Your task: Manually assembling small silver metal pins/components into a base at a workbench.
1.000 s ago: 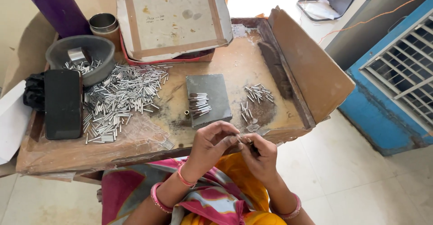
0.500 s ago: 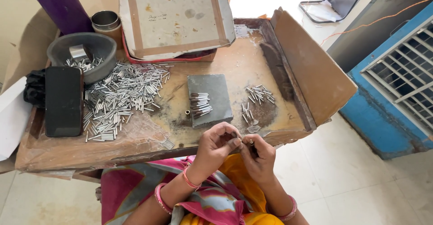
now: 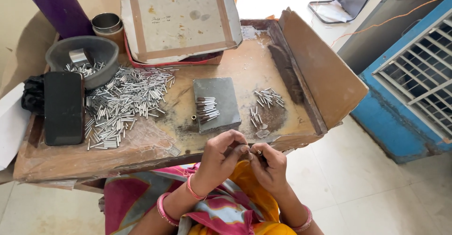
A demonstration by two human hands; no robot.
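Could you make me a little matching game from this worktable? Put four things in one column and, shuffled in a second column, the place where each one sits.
Things:
1. big heap of small metal tubes
2. black phone
3. grey block
4. purple cylinder

Places:
A. far left corner, behind the grey bowl
B. middle of the table, with a short row of tubes on top
C. left edge, lying flat beside the heap
D. spread out between the phone and the block

Pairs: 1-D, 2-C, 3-B, 4-A

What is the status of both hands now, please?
Left hand and right hand together, fingers pinching a small metal tube. Nothing between hands and table.
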